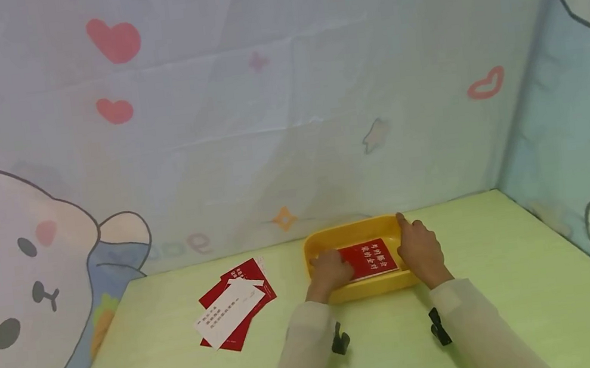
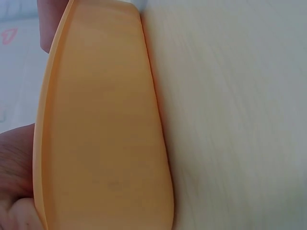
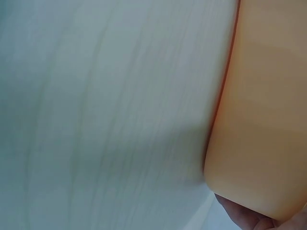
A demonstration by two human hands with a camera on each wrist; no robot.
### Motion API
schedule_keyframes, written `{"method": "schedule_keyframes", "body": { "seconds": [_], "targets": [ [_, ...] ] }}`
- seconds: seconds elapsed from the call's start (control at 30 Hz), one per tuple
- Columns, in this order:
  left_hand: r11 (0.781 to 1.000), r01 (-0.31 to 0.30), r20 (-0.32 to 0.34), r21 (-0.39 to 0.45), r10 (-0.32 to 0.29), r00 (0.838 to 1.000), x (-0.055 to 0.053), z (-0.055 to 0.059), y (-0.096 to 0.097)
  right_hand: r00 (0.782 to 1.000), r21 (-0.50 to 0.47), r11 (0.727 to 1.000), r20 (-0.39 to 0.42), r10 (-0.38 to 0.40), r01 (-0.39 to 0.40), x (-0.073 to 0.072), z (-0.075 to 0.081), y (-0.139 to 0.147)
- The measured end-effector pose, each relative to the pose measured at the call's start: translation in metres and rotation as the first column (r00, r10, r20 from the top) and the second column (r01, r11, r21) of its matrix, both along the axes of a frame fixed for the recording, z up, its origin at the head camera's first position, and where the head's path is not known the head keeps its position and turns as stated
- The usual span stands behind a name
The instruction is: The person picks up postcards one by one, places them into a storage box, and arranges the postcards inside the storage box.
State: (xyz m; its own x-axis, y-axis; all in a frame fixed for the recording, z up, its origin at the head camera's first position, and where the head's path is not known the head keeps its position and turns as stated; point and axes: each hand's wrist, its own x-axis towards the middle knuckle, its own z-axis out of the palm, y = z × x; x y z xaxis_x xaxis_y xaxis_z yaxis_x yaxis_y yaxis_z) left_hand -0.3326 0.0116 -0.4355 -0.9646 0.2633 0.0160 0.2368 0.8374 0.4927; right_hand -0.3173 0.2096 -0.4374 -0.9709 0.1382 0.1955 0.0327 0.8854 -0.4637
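A yellow tray (image 1: pixel 376 285) stands on the table near the back wall. A red card (image 1: pixel 363 259) with white characters lies inside it. My right hand (image 1: pixel 422 250) grips the tray's right end, thumb over the rim and a finger at the back corner; its fingers (image 3: pixel 240 211) show past the tray's end in the right wrist view. My left hand (image 1: pixel 330 273) reaches over the front left part of the tray, fingers bent, beside the card's left edge. The tray wall (image 2: pixel 105 115) hides most of this hand in the left wrist view, and I cannot tell whether it pinches anything.
Left of the tray, several overlapping red cards (image 1: pixel 239 335) and a white printed card (image 1: pixel 231 310) lie on the light green table (image 1: pixel 144 344). A cartoon-printed cloth wall (image 1: pixel 227 155) rises behind the table, and another cloth panel (image 1: pixel 565 137) closes off the right.
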Motion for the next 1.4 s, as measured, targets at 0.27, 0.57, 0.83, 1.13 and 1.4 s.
{"method": "schedule_keyframes", "body": {
  "seconds": [0.27,0.57,0.83,1.13,1.4],
  "targets": [
    [1.0,0.011,-0.013,-0.02,-0.011,1.0,0.0029,0.0044,0.0013,1.0,-0.002,1.0,0.0,-0.001,0.001,-0.0021,-0.001,0.0032],
    [1.0,-0.01,-0.015,-0.016,0.01,1.0,0.0003,0.0022,0.0026,1.0,0.002,1.0,-0.001,-0.003,0.003,-0.0044,0.0007,0.0032],
    [0.999,0.003,-0.021,0.041,-0.002,1.0,0.0034,0.0043,-0.0004,1.0,-0.023,1.0,0.019,0.003,-0.003,-0.0018,0.0015,0.0013],
    [0.996,-0.017,-0.007,0.084,0.018,1.0,0.0018,0.002,-0.0019,1.0,-0.027,1.0,0.017,-0.005,0.005,0.0008,0.0011,-0.0023],
    [0.988,-0.037,0.008,0.15,0.037,0.999,0.0006,0.0053,-0.0017,1.0,-0.016,1.0,0.015,-0.02,0.02,-0.0018,0.0004,-0.0014]
  ]
}}
